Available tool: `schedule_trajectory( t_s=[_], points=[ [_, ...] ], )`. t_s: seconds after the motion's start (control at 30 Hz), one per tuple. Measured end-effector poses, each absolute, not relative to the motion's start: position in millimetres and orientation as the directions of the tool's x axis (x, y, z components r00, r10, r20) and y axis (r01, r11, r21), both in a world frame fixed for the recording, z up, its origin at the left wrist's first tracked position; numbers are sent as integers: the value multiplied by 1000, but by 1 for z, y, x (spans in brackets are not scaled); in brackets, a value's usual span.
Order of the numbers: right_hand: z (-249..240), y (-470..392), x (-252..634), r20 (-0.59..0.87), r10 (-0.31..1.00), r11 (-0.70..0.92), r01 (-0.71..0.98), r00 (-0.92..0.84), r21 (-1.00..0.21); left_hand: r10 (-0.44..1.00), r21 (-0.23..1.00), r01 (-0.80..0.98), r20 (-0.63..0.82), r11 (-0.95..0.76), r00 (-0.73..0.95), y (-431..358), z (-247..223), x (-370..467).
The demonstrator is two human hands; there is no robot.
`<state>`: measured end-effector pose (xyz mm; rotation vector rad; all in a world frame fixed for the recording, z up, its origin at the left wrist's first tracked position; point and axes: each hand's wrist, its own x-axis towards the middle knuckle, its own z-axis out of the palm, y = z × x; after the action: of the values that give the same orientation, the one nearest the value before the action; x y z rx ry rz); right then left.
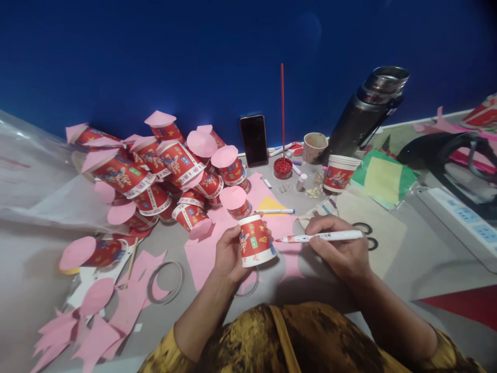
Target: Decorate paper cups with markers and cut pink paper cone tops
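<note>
Head camera: a red-and-white paper cup (256,243) is held upside down and slightly tilted, wide rim lowest, in front of the person. The left hand (228,254) is curled round its side, thumb and fingers closed on the wall. The right hand (344,255) pinches an uncapped white marker (345,235) between thumb and fingers, its reddish tip just beside the cup; whether it touches cannot be told. Pink and blue marks sit along the cup's white rim band, printed or drawn being unclear.

Left of the cup and beyond it lies a pile of similar cups (176,163), many wearing pink paper tops. The held cup has no such top, so, judged against them, it looks less finished. Beyond it to the right, a stack of cups (341,173) also lacks tops and seems unworked. Pink offcuts (99,331) lie well to its left on the grey surface (427,246).

As for writing, the cup bears a green label with pale characters and yellow figures, and the marker has small dark print; none is legible. Straight beyond the cup, a phone (254,142) stands with a dark screen. No brand can be read.
</note>
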<state>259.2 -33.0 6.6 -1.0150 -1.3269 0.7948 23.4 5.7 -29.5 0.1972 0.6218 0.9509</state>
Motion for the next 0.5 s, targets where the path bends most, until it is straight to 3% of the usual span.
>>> schedule_trajectory(
  t_s=[0.3, 0.5],
  points=[
    [2, -32, 259, 463, 880, 466, 6, -100, -885, 809, 498, -655, -483, 569, 336, 6, -28, 27],
    [-16, -34, 266, 324, 944, 323, 22, 57, -946, 859, 559, -677, -457, 479, 230, 7, -28, 31]
  ],
)
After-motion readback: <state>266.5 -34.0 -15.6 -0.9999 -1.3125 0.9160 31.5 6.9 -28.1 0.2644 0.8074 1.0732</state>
